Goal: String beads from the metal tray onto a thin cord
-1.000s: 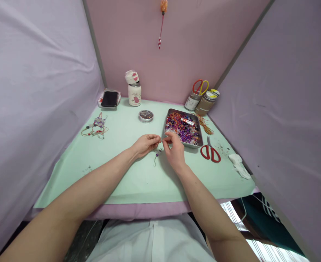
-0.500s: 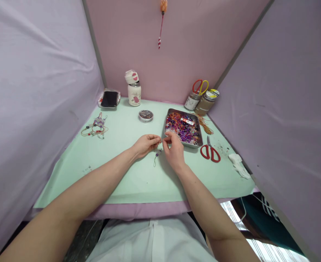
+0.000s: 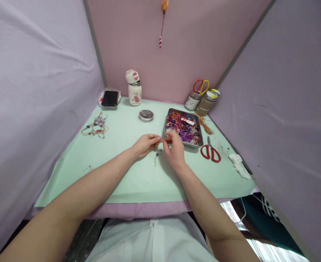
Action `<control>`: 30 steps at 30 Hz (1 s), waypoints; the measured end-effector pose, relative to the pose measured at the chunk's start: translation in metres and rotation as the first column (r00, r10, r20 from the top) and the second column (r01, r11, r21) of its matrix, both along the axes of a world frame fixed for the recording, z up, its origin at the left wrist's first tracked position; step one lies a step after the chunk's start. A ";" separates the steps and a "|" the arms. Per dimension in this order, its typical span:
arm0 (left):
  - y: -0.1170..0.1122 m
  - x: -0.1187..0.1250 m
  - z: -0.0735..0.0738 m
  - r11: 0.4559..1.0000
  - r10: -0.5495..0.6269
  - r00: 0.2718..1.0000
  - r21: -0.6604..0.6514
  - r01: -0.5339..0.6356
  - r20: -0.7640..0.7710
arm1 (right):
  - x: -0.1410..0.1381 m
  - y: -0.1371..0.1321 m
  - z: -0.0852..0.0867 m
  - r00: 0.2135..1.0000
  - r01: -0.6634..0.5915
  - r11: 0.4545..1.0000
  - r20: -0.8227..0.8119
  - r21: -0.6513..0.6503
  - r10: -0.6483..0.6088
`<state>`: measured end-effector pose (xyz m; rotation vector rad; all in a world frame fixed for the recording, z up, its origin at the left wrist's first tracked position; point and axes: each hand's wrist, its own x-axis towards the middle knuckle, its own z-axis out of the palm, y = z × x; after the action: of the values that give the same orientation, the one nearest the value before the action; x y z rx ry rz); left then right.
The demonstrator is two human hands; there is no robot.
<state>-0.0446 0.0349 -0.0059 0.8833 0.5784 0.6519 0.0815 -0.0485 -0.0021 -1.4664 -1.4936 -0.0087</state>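
Note:
My left hand is closed in a pinch above the middle of the table. A thin beaded cord with a purple bead and a small loop at its end dangles below its fingers. My right hand is also pinched, its fingertips almost touching the left ones at the near left corner of a metal tray. Whatever lies between the right fingertips is too small to make out. Purple, red and clear beads fill the tray, partly covered by the right hand.
Red-handled scissors lie right of the tray, near white tissue. Behind are orange cords, a jar and a can of scissors. Leftward are a round case, bottle, phone and beaded strands.
Both hands keep the same pinch in nearly the same place. The whole view has shifted very slightly; nothing on the table has moved.

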 end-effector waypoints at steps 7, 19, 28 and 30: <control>-0.001 0.000 0.002 1.000 0.000 1.000 0.016 0.000 -0.012 | 0.000 0.000 -0.001 1.000 0.006 1.000 0.000 -0.007 -0.006; -0.004 0.002 0.002 0.985 0.040 0.995 0.168 -0.023 -0.097 | 0.001 -0.002 0.001 1.000 -0.009 0.999 0.009 -0.053 0.009; -0.002 0.003 -0.006 0.950 0.066 0.985 0.312 -0.013 -0.159 | 0.004 -0.002 -0.002 0.999 -0.041 0.995 0.019 -0.090 0.043; -0.003 0.003 -0.006 0.947 0.063 0.985 0.321 -0.008 -0.161 | 0.005 -0.001 -0.003 0.998 -0.054 0.994 0.018 -0.090 0.056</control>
<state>-0.0411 0.0322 -0.0118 1.2436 0.6525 0.7202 0.0862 -0.0498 -0.0053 -1.5001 -1.5684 0.0776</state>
